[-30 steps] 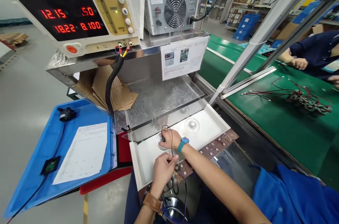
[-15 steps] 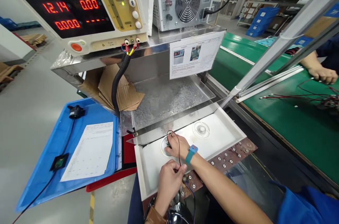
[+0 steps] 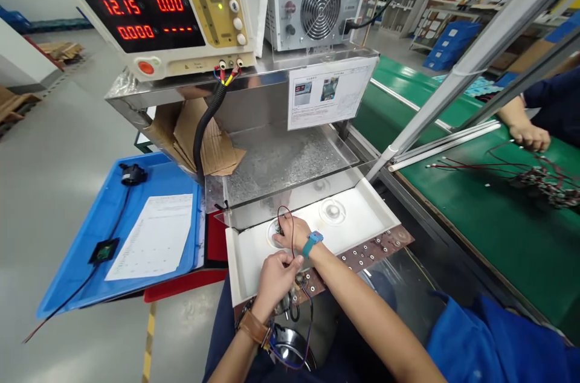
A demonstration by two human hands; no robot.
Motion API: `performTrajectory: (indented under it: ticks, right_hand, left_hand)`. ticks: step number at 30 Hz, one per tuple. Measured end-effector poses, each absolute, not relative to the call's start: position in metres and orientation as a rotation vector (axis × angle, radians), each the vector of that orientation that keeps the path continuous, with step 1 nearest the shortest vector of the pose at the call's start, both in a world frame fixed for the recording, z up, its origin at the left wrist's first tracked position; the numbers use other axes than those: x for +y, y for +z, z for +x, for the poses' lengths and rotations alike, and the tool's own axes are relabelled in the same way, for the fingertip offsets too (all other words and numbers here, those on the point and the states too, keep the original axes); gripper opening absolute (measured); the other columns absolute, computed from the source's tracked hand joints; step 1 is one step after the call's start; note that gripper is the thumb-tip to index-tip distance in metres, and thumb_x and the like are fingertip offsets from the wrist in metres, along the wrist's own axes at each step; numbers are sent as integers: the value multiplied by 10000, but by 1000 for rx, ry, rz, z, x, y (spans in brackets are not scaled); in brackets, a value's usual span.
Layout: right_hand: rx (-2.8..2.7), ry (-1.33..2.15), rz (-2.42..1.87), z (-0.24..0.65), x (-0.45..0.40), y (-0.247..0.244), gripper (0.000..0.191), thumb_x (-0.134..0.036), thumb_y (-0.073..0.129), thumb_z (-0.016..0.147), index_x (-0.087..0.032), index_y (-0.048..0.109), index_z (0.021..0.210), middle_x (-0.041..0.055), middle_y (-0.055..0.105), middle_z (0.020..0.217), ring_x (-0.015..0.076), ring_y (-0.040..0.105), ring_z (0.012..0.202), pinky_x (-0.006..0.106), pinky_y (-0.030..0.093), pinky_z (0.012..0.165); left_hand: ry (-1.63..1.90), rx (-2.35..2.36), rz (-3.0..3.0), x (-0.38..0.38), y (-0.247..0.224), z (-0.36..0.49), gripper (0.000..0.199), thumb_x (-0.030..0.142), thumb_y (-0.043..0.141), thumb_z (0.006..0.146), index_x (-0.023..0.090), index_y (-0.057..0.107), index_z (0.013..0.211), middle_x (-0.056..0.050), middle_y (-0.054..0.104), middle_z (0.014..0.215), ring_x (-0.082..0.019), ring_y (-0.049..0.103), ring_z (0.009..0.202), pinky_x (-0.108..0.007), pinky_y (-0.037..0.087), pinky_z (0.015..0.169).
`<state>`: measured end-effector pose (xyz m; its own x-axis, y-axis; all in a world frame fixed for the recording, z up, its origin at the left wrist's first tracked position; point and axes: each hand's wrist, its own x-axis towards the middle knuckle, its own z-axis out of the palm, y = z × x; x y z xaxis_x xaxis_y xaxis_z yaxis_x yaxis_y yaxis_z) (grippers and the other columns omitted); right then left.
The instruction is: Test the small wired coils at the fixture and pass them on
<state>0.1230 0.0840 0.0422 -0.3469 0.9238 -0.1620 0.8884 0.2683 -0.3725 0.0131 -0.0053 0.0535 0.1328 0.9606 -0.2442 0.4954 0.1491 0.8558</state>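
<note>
Head view, left hand (image 3: 277,276) pinching thin curved wire (image 3: 293,227), right hand (image 3: 293,234) grasping small dark part (image 3: 280,229)

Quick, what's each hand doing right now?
Left hand: closed, pinching a thin wire.
Right hand: closed on a small part, mostly hidden.

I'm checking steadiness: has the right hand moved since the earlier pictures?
No, not noticeably: the right hand stays at the left ring in the white tray.

Open room over white tray (image 3: 365,214), right end; round fitting (image 3: 333,211) below, clear panel (image 3: 303,194) behind.
</note>
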Motion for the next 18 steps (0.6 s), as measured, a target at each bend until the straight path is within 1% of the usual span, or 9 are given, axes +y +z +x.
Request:
performTrajectory:
  ticks: [5, 8, 11, 18]
  right_hand:
    - [-2437, 607, -1751, 125, 85, 40, 404, -473, 611, 859, -141, 632, 1090, 164, 672, 1116, 269, 664, 947, 319, 487, 755]
    - [-2455, 590, -1758, 125, 85, 39, 411, -489, 608, 854, -141, 638, 1071, 150, 676, 1110, 254, 665, 938, 307, 484, 760]
    - [-2457, 560, -1767, 125, 85, 40, 413, -477, 599, 861, -130, 636, 1081, 145, 673, 1121, 241, 663, 952, 291, 474, 772]
    - [-2433, 637, -1776, 126, 83, 47, 400, -488, 598, 839, -163, 645, 1067, 125, 680, 1114, 238, 657, 956, 293, 473, 786]
  left_hand:
    - [640, 1502, 1486, -7, 54, 14, 381, 504, 595, 777, 196, 605, 552, -28, 640, 583, -167, 571, 569, -277, 403, 590]
    - [601, 1518, 1496, -8, 56, 15, 377, 498, 585, 772, 200, 587, 541, -21, 627, 555, -163, 561, 550, -275, 380, 575]
    - [561, 1550, 1515, -8, 56, 15, 370, 507, 583, 766, 199, 588, 560, -22, 631, 577, -164, 560, 563, -272, 362, 568]
    - [489, 1600, 1587, -8, 58, 14, 363, 503, 566, 772, 206, 575, 565, -7, 618, 596, -169, 558, 598, -271, 368, 597]
